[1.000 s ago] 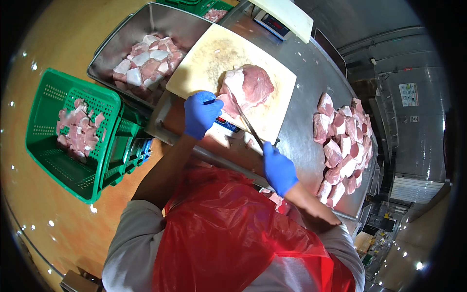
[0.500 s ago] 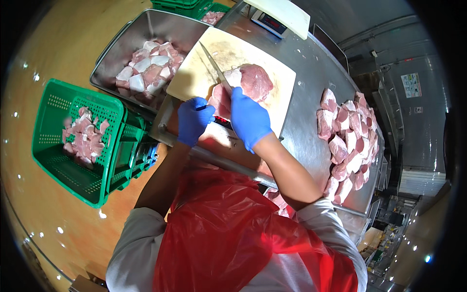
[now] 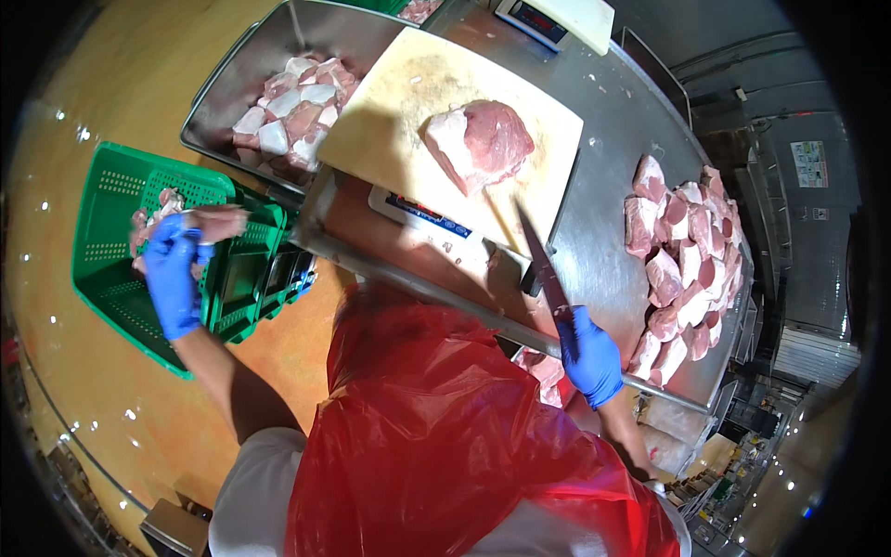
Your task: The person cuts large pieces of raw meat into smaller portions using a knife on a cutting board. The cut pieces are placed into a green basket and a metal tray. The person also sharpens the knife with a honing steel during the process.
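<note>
My left hand [image 3: 174, 278], in a blue glove, is closed on a piece of meat [image 3: 219, 223] over the green crate [image 3: 121, 306] at the left. The piece is smeared by motion, and pale meat scraps show in the crate beneath it. Gripped in my right hand [image 3: 590, 356], also blue-gloved, is a knife [image 3: 538, 257], held near the table's front edge with its blade pointing up and left toward the cutting board [image 3: 380, 121]. A large chunk of meat [image 3: 483, 144] with a white fat side lies on the board, touched by neither hand.
Left of the board, a steel tub [image 3: 213, 121] holds cut meat chunks. Several meat pieces [image 3: 682, 269] are heaped on the steel table [image 3: 603, 121] at right. A scale [image 3: 534, 20] stands at the back, and another scale [image 3: 422, 215] shows below the board.
My left hand has moved from the board to above the green crate with a piece of meat. My right hand has drawn the knife off the meat, toward me and right.
</note>
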A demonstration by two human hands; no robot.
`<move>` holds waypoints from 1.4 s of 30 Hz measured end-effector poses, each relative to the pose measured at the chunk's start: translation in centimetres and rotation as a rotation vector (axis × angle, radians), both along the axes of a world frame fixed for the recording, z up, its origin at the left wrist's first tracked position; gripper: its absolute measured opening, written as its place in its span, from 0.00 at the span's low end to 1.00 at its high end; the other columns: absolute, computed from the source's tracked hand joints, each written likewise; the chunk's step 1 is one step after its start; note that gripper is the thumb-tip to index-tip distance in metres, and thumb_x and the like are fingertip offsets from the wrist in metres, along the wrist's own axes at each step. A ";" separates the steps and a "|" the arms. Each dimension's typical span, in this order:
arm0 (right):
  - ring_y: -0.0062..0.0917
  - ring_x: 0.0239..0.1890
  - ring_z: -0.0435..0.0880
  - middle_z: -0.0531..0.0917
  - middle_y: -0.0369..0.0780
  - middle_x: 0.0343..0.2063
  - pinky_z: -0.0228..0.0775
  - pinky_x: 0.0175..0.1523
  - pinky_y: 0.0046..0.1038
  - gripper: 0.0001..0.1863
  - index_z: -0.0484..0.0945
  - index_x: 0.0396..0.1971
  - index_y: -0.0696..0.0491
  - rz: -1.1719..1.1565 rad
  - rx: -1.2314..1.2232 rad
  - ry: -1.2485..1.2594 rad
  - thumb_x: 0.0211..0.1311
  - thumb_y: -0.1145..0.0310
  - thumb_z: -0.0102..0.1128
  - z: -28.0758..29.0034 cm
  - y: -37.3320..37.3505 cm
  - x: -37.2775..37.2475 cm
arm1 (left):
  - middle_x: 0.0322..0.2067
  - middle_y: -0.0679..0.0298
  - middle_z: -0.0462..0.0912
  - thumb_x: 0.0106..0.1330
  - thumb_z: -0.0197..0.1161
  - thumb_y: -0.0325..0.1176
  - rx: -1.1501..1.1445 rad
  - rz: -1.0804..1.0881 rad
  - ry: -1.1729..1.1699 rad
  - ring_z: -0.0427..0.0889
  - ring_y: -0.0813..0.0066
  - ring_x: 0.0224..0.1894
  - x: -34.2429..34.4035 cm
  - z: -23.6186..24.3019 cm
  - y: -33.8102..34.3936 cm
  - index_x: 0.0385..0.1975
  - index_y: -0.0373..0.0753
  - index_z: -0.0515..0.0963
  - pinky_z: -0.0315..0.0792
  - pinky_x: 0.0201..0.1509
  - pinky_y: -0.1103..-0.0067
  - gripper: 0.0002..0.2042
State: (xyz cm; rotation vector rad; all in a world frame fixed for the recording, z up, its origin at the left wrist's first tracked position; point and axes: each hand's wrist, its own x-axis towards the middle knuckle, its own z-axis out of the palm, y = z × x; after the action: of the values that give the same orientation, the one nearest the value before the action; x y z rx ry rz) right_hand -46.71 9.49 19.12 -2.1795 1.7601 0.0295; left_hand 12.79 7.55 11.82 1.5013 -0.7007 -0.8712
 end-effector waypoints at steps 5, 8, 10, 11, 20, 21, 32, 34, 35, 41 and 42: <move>0.52 0.26 0.83 0.82 0.55 0.25 0.71 0.28 0.44 0.09 0.70 0.45 0.59 -0.346 -0.096 -0.415 0.74 0.70 0.55 -2.9 -1.4 1.3 | 0.36 0.54 0.84 0.65 0.67 0.30 0.299 0.074 -1.370 0.82 0.67 0.32 2.4 1.0 -4.1 0.51 0.30 0.78 0.78 0.37 0.73 0.17; 0.46 0.23 0.84 0.82 0.52 0.23 0.71 0.27 0.41 0.08 0.70 0.44 0.58 -0.403 -0.157 -0.582 0.74 0.70 0.55 -2.6 -4.1 3.2 | 0.48 0.51 0.83 0.65 0.70 0.42 -0.217 -0.292 -0.864 0.83 0.59 0.46 -11.5 3.4 -14.8 0.59 0.31 0.76 0.78 0.52 0.67 0.27; 0.42 0.22 0.85 0.82 0.50 0.22 0.71 0.26 0.40 0.07 0.70 0.43 0.58 -0.351 -0.222 -0.644 0.75 0.70 0.54 -1.3 -5.4 4.3 | 0.58 0.51 0.80 0.63 0.69 0.47 -0.223 -0.582 -0.983 0.80 0.54 0.59 -21.9 4.4 -18.7 0.62 0.35 0.75 0.76 0.61 0.67 0.31; 0.42 0.22 0.84 0.82 0.49 0.22 0.71 0.26 0.40 0.07 0.70 0.43 0.58 -0.317 -0.232 -0.649 0.75 0.70 0.54 -0.5 -6.0 5.1 | 0.60 0.50 0.78 0.56 0.73 0.57 -0.077 -0.707 -1.098 0.78 0.50 0.62 -25.4 3.7 -20.9 0.66 0.40 0.72 0.75 0.63 0.64 0.40; 0.32 0.19 0.81 0.81 0.44 0.19 0.68 0.24 0.34 0.08 0.70 0.44 0.59 -0.328 -0.244 -0.603 0.76 0.69 0.54 -1.9 -4.9 2.8 | 0.51 0.55 0.77 0.50 0.75 0.40 -0.184 -1.237 -1.633 0.80 0.51 0.53 -34.2 5.4 -22.7 0.51 0.51 0.80 0.75 0.53 0.52 0.25; 0.26 0.15 0.78 0.80 0.42 0.17 0.66 0.21 0.31 0.09 0.69 0.44 0.59 -0.329 -0.250 -0.595 0.76 0.69 0.55 -2.9 -4.5 2.2 | 0.52 0.55 0.77 0.51 0.73 0.39 -0.505 -1.284 -1.602 0.79 0.51 0.55 -33.0 3.7 -22.4 0.51 0.51 0.80 0.74 0.55 0.52 0.24; 0.52 0.29 0.85 0.85 0.52 0.30 0.75 0.31 0.51 0.11 0.70 0.47 0.51 -0.206 -0.197 -0.269 0.74 0.61 0.55 -7.0 -1.9 2.6 | 0.49 0.56 0.82 0.57 0.74 0.29 -0.413 -0.617 -0.619 0.85 0.59 0.46 -24.1 -3.5 -9.3 0.54 0.42 0.80 0.79 0.53 0.66 0.23; 0.52 0.30 0.85 0.85 0.51 0.32 0.76 0.32 0.50 0.10 0.71 0.47 0.51 -0.112 -0.180 -0.275 0.74 0.62 0.55 -7.0 -3.0 4.6 | 0.46 0.56 0.82 0.59 0.73 0.31 -0.360 -0.464 -0.583 0.85 0.60 0.41 -26.3 -3.7 -8.0 0.54 0.42 0.79 0.80 0.46 0.69 0.21; 0.52 0.31 0.85 0.85 0.50 0.32 0.76 0.32 0.49 0.10 0.71 0.46 0.51 -0.061 -0.183 -0.289 0.74 0.63 0.55 -6.5 -4.1 5.9 | 0.44 0.55 0.83 0.60 0.73 0.31 -0.337 -0.380 -0.562 0.85 0.60 0.39 -27.6 -3.7 -7.7 0.54 0.42 0.79 0.80 0.43 0.70 0.21; 0.48 0.31 0.85 0.84 0.48 0.34 0.78 0.31 0.45 0.09 0.70 0.45 0.50 0.207 -0.297 -0.256 0.74 0.61 0.54 -4.5 -11.0 12.3 | 0.34 0.61 0.81 0.60 0.69 0.30 -0.329 -0.200 -0.736 0.83 0.59 0.34 -30.1 -5.9 -8.4 0.37 0.44 0.76 0.79 0.37 0.65 0.09; 0.46 0.32 0.86 0.84 0.47 0.34 0.78 0.31 0.45 0.10 0.70 0.45 0.50 0.254 -0.320 -0.243 0.74 0.61 0.54 -4.3 -11.7 12.8 | 0.34 0.61 0.81 0.60 0.68 0.30 -0.330 -0.209 -0.732 0.83 0.58 0.33 -30.0 -5.9 -8.3 0.36 0.44 0.76 0.78 0.36 0.65 0.08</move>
State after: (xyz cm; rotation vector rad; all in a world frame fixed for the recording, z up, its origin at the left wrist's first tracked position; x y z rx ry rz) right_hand -33.90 -2.24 14.82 -2.4923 1.4254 -0.4659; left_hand -17.23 -0.70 5.94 1.4466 -1.4799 -0.3026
